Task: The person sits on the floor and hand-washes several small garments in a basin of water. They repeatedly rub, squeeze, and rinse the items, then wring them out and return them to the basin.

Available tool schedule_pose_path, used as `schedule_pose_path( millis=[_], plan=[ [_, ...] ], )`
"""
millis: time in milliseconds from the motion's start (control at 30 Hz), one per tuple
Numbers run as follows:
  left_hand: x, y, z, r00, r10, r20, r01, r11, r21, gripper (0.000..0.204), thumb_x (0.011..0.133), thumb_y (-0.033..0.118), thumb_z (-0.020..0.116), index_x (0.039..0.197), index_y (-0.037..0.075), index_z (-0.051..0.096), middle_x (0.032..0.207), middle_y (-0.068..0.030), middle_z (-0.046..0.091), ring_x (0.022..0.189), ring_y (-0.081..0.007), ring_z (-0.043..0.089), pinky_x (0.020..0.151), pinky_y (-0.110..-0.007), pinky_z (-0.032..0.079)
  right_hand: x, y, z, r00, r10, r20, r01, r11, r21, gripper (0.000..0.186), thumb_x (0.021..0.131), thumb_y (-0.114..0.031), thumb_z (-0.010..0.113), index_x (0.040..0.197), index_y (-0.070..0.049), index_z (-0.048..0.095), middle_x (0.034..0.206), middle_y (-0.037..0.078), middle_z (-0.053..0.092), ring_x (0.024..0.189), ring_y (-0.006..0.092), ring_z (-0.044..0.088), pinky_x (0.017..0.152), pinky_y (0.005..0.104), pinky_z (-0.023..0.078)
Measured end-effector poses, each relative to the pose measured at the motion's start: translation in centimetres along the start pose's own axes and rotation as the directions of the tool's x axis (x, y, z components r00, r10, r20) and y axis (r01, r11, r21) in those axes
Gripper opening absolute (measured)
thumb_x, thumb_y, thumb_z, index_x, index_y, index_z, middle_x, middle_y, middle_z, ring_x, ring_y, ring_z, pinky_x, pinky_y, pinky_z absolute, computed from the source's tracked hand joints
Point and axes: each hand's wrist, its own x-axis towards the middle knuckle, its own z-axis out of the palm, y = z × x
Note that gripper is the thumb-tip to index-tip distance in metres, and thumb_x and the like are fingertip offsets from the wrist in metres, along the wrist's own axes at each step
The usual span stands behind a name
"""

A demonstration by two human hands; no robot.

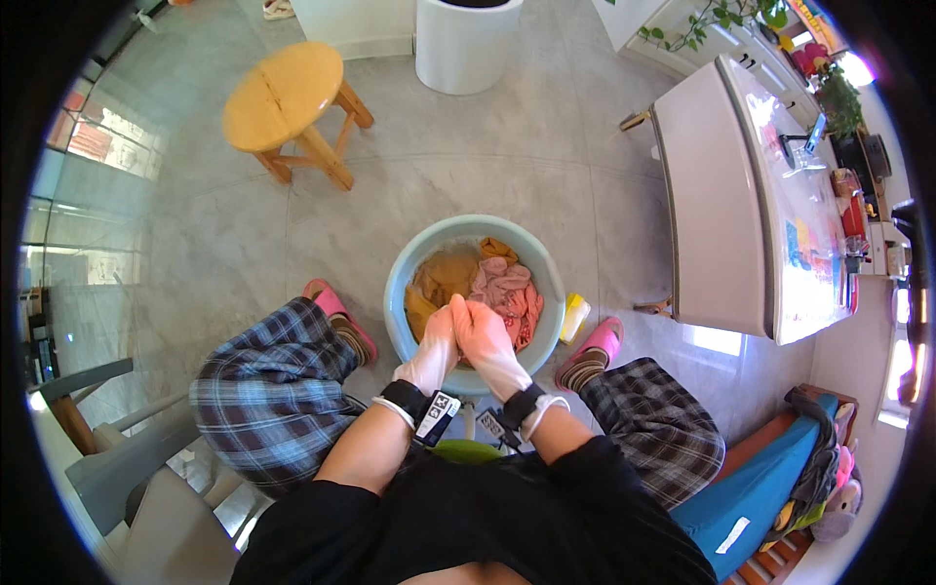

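Note:
In front of me on the floor stands a light blue round basin (395,292) with wet clothes in water. A mustard-yellow cloth (444,278) lies on its left side. To the right are a dusty pink cloth (499,278) and a coral patterned cloth (525,314). My left hand (438,336) and my right hand (479,330) meet above the basin's near half, both in thin gloves, pale at the wrists and pinkish at the fingers. Their fingers are closed and pressed together. Whatever they grip, if anything, is hidden behind them.
A yellow-and-white block-shaped item (575,318) lies right of the basin, near my pink slipper (604,336). Beyond stand a wooden stool (285,96) and a white cylindrical bin (466,49). A white table (717,205) is at the right, a grey chair (127,458) at the left.

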Motion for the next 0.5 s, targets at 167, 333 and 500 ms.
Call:
schedule_pose_path(
  millis=[167, 333, 500],
  plan=[
    [2.8, 1.2, -1.4, 0.969, -0.026, 0.245, 0.021, 1.0, 0.024, 0.028, 0.092, 0.036, 0.05, 0.087, 0.01, 0.059, 0.075, -0.0015, 0.059, 0.059, -0.0102, 0.054, 0.045, -0.021, 0.04, 6.4, 8.0, -1.1, 0.997, 0.082, -0.005, -0.081, 0.996, 0.023, 0.049, 0.09, -0.043, 0.049, 0.081, 0.004, 0.062, 0.074, 0.022, 0.061, 0.071, 0.034, 0.061, 0.065, 0.0406, 0.045],
    [5.4, 3.4, -4.2, 0.992, 0.035, 0.118, -0.025, 0.996, -0.089, 0.027, 0.088, 0.019, 0.058, 0.11, 0.005, 0.051, 0.087, -0.0034, 0.061, 0.072, -0.0119, 0.058, 0.058, -0.022, 0.044, 9.4, 13.4, -2.8, 0.949, 0.313, 0.034, -0.315, 0.941, 0.121, 0.043, 0.084, -0.043, 0.062, 0.079, 0.0, 0.065, 0.066, 0.007, 0.06, 0.062, 0.0144, 0.054, 0.056, 0.0291, 0.042],
    [7.3, 2.7, -5.3, 0.994, 0.094, 0.058, -0.094, 0.996, -0.014, 0.041, 0.087, 0.016, 0.059, 0.122, 0.0, 0.045, 0.101, -0.0094, 0.059, 0.088, -0.0129, 0.057, 0.074, -0.024, 0.045, 8.6, 13.8, -2.4, 0.89, 0.217, 0.401, -0.375, 0.849, 0.372, 0.03, 0.073, -0.026, 0.076, 0.083, 0.0, 0.064, 0.071, 0.001, 0.06, 0.059, 0.009, 0.05, 0.054, 0.0246, 0.04]
  ],
)
